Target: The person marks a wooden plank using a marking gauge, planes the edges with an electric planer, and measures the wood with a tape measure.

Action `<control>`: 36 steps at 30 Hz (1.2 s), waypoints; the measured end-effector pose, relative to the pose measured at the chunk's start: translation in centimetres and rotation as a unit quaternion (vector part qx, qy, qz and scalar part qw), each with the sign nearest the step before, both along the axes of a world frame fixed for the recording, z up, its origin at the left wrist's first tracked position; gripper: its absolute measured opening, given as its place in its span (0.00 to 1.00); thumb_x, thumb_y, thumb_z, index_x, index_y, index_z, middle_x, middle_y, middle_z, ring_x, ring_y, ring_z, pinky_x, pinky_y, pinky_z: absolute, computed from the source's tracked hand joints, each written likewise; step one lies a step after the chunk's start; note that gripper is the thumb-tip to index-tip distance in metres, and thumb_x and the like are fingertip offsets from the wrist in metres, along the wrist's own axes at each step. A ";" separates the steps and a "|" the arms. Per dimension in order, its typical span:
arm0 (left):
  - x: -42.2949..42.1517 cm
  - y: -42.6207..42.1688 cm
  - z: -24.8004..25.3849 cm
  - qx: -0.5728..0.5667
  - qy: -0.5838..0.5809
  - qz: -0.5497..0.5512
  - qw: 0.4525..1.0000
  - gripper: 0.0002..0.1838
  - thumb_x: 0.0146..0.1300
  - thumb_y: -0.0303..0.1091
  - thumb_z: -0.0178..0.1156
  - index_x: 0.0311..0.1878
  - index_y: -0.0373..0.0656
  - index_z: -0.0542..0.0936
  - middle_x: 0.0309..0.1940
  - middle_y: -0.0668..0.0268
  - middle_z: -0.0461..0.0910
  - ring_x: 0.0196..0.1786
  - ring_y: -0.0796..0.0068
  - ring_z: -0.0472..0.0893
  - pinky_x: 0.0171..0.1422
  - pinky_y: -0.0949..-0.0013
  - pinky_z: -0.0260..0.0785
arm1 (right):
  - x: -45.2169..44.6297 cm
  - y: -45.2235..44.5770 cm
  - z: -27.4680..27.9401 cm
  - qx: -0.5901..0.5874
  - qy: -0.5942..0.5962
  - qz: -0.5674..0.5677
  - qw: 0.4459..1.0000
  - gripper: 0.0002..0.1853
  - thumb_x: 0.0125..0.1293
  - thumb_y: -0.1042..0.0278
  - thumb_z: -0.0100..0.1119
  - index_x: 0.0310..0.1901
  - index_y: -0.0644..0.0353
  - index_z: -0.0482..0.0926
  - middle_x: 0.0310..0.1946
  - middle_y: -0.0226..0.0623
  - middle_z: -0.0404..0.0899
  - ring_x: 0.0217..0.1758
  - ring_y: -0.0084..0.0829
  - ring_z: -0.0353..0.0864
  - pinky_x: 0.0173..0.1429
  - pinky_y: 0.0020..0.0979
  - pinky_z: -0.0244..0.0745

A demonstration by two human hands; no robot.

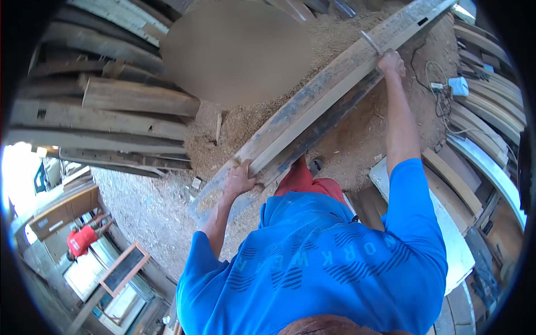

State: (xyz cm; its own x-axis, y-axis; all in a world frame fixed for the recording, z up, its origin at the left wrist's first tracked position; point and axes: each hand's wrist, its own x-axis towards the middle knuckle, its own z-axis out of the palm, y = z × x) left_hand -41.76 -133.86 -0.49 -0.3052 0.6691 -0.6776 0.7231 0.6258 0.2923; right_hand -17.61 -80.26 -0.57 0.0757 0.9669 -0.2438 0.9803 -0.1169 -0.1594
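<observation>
A long pale wooden plank [318, 124] runs diagonally from lower left to upper right, lying along a wider, stained board [296, 106]. My left hand [240, 178] is closed around the plank's near end. Farther up, my right hand [392, 63] forms a fist at the plank's right-hand edge, around the end of a thin metal bar [370, 42] that crosses the wood. What the bar belongs to cannot be made out. Part of its grip is hidden inside my fist.
Stacked timber [134, 97] lies on the left, with sawdust [209, 131] beside it. More boards [463, 184] lean at the right, near a white cable [432, 70] and a white container [458, 86]. A person in red [82, 240] is at far left. A blurred oval hides the top middle.
</observation>
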 end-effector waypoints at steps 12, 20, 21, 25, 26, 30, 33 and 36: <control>1.7 -1.0 -0.5 0.050 0.061 0.040 0.996 0.35 0.54 0.42 0.70 0.68 0.48 0.77 0.48 0.42 0.86 0.55 0.40 0.84 0.64 0.47 0.76 | -3.8 -14.7 1.2 -0.019 0.039 0.072 0.996 0.18 0.67 0.59 0.60 0.55 0.53 0.88 0.58 0.48 0.85 0.61 0.52 0.85 0.61 0.48 0.83; 1.6 -1.4 -1.9 0.078 0.079 0.022 0.994 0.36 0.55 0.45 0.71 0.69 0.50 0.76 0.46 0.43 0.87 0.53 0.41 0.86 0.62 0.47 0.78 | -5.2 -19.8 2.2 -0.017 0.068 0.055 0.996 0.16 0.67 0.62 0.61 0.52 0.55 0.89 0.53 0.50 0.87 0.58 0.50 0.88 0.59 0.45 0.84; 1.5 -1.3 -1.9 0.079 0.081 0.021 0.993 0.36 0.55 0.45 0.71 0.69 0.50 0.76 0.46 0.44 0.87 0.53 0.41 0.86 0.62 0.47 0.78 | -5.3 -20.3 2.0 -0.022 0.069 0.054 0.996 0.16 0.67 0.62 0.61 0.52 0.56 0.89 0.52 0.50 0.88 0.57 0.50 0.88 0.59 0.45 0.84; 1.4 -1.2 -1.6 0.083 0.083 0.001 0.993 0.35 0.56 0.45 0.70 0.68 0.48 0.76 0.45 0.44 0.87 0.51 0.42 0.86 0.60 0.47 0.79 | -6.2 -22.7 2.0 -0.015 0.068 0.056 0.996 0.14 0.65 0.63 0.63 0.49 0.52 0.91 0.49 0.49 0.89 0.56 0.50 0.89 0.57 0.45 0.84; 1.4 -1.2 -1.6 0.089 0.084 -0.001 0.993 0.35 0.56 0.46 0.70 0.68 0.48 0.76 0.45 0.44 0.87 0.51 0.42 0.87 0.59 0.47 0.79 | -6.5 -23.6 2.0 -0.016 0.068 0.053 0.996 0.14 0.64 0.63 0.63 0.49 0.52 0.91 0.49 0.49 0.89 0.56 0.50 0.89 0.57 0.45 0.84; 1.0 -1.5 -1.7 0.108 0.062 -0.011 0.992 0.35 0.57 0.47 0.68 0.68 0.44 0.76 0.46 0.42 0.86 0.53 0.42 0.86 0.62 0.47 0.77 | -8.0 -28.1 2.0 -0.007 0.076 0.039 0.996 0.14 0.64 0.65 0.63 0.49 0.51 0.90 0.48 0.50 0.89 0.56 0.50 0.88 0.57 0.46 0.84; -2.0 -2.1 -2.3 0.131 -0.034 -0.111 0.985 0.37 0.56 0.47 0.67 0.69 0.42 0.75 0.50 0.41 0.85 0.57 0.41 0.84 0.66 0.47 0.74 | -9.4 -32.5 2.5 -0.006 0.081 0.030 0.996 0.14 0.66 0.62 0.62 0.51 0.52 0.88 0.49 0.52 0.88 0.56 0.53 0.88 0.58 0.48 0.83; -3.8 -3.4 -0.7 0.075 -0.133 -0.117 0.981 0.40 0.58 0.46 0.66 0.72 0.35 0.70 0.59 0.37 0.80 0.64 0.42 0.79 0.71 0.50 0.70 | -10.6 -36.7 1.7 -0.023 0.079 0.035 0.996 0.16 0.69 0.53 0.62 0.51 0.52 0.87 0.50 0.52 0.87 0.56 0.56 0.87 0.60 0.51 0.82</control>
State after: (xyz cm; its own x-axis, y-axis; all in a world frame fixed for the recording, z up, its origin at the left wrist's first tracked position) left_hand -45.60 -137.29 -1.17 0.0428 0.7984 -0.6005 0.7267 0.3876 0.5671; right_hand -28.22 -116.99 1.11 -0.0348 0.9561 -0.2910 0.9496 -0.0591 -0.3078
